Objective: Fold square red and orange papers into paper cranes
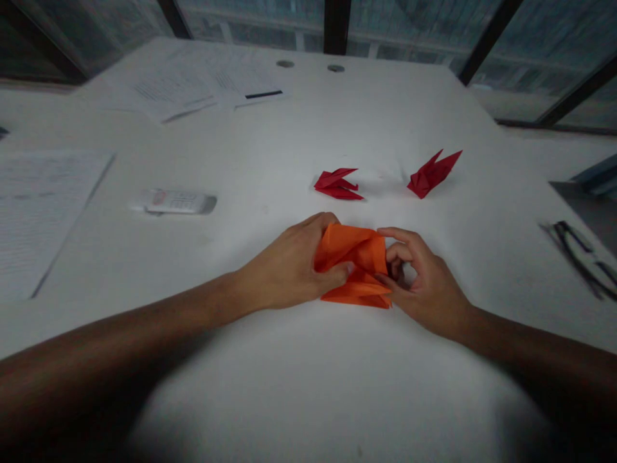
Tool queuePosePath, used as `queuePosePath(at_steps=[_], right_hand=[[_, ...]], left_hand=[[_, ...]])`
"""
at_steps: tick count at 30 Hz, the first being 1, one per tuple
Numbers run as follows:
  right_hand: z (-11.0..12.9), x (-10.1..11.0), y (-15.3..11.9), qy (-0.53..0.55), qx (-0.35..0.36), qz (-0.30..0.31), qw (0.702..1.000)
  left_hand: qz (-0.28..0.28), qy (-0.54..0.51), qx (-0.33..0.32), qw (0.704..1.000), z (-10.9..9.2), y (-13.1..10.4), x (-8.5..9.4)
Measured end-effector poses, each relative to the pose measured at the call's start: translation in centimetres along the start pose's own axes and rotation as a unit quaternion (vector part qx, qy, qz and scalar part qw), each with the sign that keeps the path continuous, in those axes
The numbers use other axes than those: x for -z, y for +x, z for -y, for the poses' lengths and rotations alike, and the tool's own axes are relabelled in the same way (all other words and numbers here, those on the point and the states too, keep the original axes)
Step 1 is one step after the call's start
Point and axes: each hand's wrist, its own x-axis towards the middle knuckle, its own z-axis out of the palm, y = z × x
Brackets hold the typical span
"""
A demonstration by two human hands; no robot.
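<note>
Paper, orange and folded, is at the centre of the frame. Its mouth gapes to the right; the lower flap runs left to right, with a corner toward the lower right. Neither way is plainly longer, so the long axis cannot be told. The left hand grips its left side, thumb inside and fingers behind the upper edge. The right hand holds the right edges, thumb and forefinger parted around them, the other fingers curled.

White tabletop spreads below to the bottom of the frame; its far edge runs along the window frames at the top. Above the hands, room is tighter: two red folded pieces stand there, the left one near, the right one further up, its tips toward the upper right.

One white packet lies left of centre, one pair of glasses at the right edge, and two round discs at upper centre. Printed sheets overlap at upper left, too blurred to count; another sheet lies at the left edge.
</note>
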Motion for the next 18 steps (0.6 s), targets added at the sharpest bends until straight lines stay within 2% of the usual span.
queuePosePath(at_steps=[4,10,14,18], right_hand=[[0.1,0.0,-0.1,-0.031,0.008,0.002,0.999],[0.2,0.0,-0.2,-0.089,0.033,0.000,0.996],[0.3,0.0,0.0,-0.151,0.122,0.015,0.981],[0.2,0.1,-0.1,-0.213,0.188,0.060,0.957]], left_hand=[[-0.066,0.017,0.041,0.997,-0.2,0.1,-0.5],[-0.135,-0.031,0.079,0.987,1.7,0.4,-0.6],[-0.128,-0.072,0.090,0.985,2.0,0.5,-0.7],[-0.114,-0.137,0.099,0.979,1.5,0.6,-0.7]])
